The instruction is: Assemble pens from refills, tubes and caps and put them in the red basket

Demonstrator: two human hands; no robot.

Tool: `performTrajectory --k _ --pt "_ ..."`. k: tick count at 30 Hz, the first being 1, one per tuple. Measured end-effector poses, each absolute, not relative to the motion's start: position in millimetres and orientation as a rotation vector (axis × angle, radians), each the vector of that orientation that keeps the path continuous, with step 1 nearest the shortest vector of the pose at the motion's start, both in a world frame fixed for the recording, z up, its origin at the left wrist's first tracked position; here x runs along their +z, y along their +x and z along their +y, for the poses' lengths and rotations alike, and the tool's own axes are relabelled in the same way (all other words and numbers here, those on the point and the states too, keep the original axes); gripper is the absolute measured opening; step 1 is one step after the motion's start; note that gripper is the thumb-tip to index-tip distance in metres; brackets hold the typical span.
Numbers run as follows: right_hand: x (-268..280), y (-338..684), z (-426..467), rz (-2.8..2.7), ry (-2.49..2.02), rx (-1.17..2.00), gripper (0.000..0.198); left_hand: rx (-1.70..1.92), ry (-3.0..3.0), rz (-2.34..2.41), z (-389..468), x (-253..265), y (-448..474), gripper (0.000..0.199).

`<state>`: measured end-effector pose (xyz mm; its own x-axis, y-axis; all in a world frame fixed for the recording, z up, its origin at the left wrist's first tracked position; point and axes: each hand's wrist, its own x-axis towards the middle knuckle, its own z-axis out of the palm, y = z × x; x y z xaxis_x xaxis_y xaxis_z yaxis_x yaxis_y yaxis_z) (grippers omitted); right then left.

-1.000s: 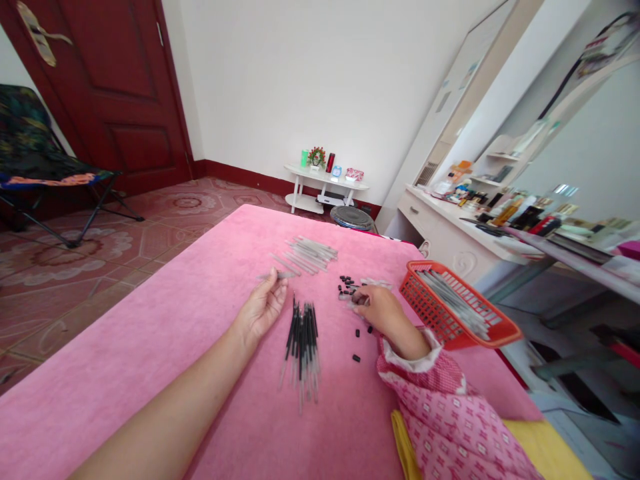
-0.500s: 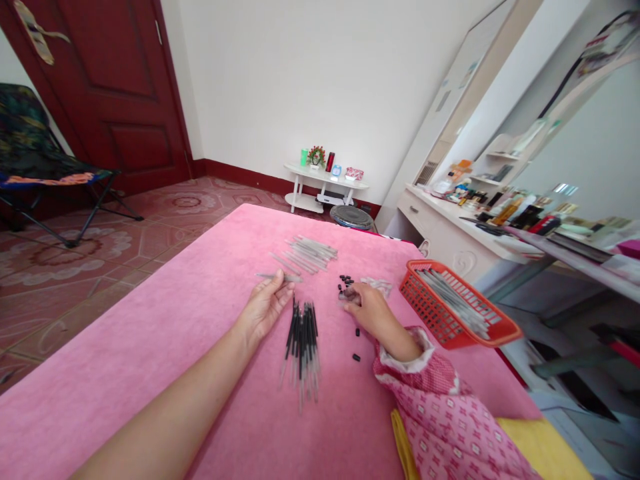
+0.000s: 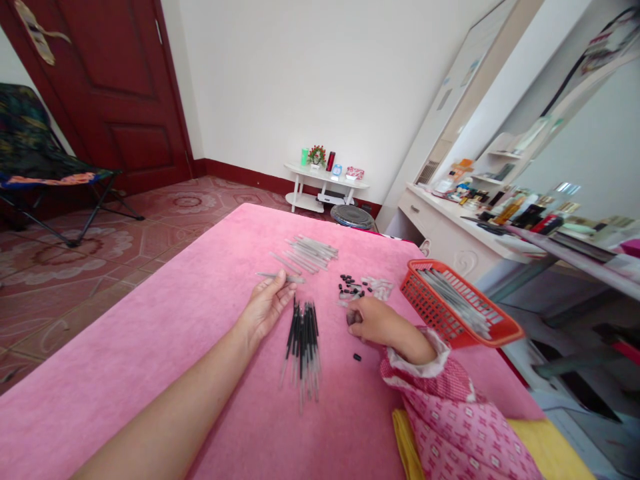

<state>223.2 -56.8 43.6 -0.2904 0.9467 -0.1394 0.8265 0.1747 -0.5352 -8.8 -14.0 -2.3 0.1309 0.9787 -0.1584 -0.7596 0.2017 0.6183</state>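
Between thumb and fingers, my left hand [image 3: 273, 297] pinches a thin translucent pen barrel [image 3: 295, 279], which lies nearly level above the pink cloth. Just below it is a bundle of black-and-clear pen refills [image 3: 303, 340]. My right hand [image 3: 375, 319] is down at the cloth with its fingertips drawn together; what they hold is hidden. Small black caps [image 3: 346, 279] are scattered beyond those fingers, beside small clear pieces [image 3: 383, 289]. One black cap [image 3: 357, 357] lies alone nearer to me. Past my left hand rests a pile of clear barrels [image 3: 313, 253].
An orange basket [image 3: 453, 339] holding grey-clear sticks stands at the right edge of the pink-covered table [image 3: 150, 353]. A folded yellow cloth [image 3: 545, 440] lies by my right sleeve. Beyond are a dressing table [image 3: 460, 233] with bottles and a low white shelf [image 3: 295, 190].
My right hand has moved toward me, off the scattered caps, uncovering several of them. It now covers the spot where one black cap lay. My left hand keeps the barrel in place.
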Motion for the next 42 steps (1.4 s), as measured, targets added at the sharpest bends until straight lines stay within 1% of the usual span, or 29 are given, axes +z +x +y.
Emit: performTrajectory --k 2,7,11,14,30,42 --pt "43 214 -55 -2.064 -1.565 0.774 0.011 1.313 0.471 0.616 -15 -2 -8 0.004" --pt "49 187 -58 -1.623 -1.323 1.039 0.017 1.289 0.555 0.652 -19 1 -5 0.01" --pt "50 176 -62 -1.472 -1.249 1.017 0.017 1.271 0.613 0.681 -21 2 -3 0.017" --pt "45 173 -61 -1.391 -1.223 1.084 0.02 1.265 0.647 0.691 -23 4 -2 0.02" --pt "40 167 -63 -1.381 -1.252 1.107 0.016 1.254 0.754 0.691 -28 7 4 0.026" --pt "39 166 -64 -1.444 -1.284 1.019 0.01 1.261 0.863 0.716 -28 3 5 0.028"
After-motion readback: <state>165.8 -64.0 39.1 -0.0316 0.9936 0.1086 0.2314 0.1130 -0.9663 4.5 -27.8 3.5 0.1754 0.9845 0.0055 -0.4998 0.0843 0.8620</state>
